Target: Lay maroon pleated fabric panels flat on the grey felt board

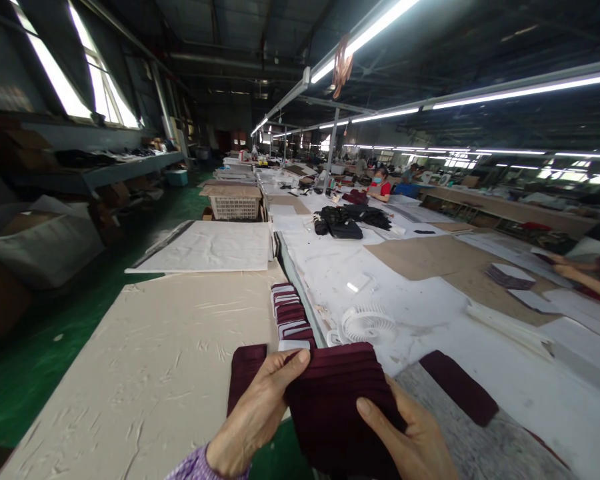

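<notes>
A maroon fabric piece [337,400] with several ridges across it is held up between my two hands. My left hand [260,400] pinches its upper left corner, thumb on top. Around its right side my right hand [410,427] is closed, with the thumb lying on the front. Just behind my left hand, another maroon piece [247,367] lies on the beige-covered table. Beyond it runs a row of overlapping maroon and white pieces [290,310]. To the right, one flat maroon piece [460,387] rests on the grey patterned surface.
A small white fan [367,325] lies on the long white table [325,267]. Black garments [345,220] are heaped farther back. A plastic basket [235,203] stands beyond the beige table [180,347]. A co-worker in red [380,190] is across the table; another person's hand [565,267] shows at right.
</notes>
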A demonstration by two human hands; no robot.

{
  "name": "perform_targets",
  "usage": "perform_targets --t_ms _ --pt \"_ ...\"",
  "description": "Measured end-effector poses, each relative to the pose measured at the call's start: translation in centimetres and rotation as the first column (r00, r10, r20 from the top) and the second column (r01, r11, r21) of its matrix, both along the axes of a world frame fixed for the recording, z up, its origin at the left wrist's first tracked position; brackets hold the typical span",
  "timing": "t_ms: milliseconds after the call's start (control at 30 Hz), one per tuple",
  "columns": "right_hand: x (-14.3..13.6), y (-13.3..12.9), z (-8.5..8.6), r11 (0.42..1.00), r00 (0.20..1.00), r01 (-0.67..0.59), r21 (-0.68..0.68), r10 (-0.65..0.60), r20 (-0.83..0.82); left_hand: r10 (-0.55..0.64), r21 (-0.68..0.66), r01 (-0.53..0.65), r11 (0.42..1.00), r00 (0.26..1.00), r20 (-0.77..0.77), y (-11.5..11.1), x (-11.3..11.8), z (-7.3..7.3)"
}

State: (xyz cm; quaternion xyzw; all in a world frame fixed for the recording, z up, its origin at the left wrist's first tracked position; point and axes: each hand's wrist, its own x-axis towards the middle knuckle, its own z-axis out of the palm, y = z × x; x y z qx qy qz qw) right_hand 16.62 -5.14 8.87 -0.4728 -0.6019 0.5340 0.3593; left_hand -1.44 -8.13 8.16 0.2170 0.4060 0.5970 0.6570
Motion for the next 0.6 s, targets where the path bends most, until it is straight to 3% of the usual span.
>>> perform_targets --t_ms 167,400,600 --pt "0.0 -0.1 0.1 0.997 0.998 0.017 -0.072 -0.021 -0.052 -0.016 0.007 0.015 1.0 0.994 0.109 -0.3 -0.1 -0.4" --pt "0.1 0.2 -1.2 0.988 0.983 0.021 -0.151 -0.048 -0.179 -0.047 0.192 -0.006 0.981 0.962 0.268 -1.0 -0.1 -2.8" --pt "0.0 -0.1 -0.9 0.988 0.986 0.057 -0.142 -0.078 -0.146 -0.038 0.136 0.008 0.991 0.975 0.221 -0.5 0.0 -2.0"
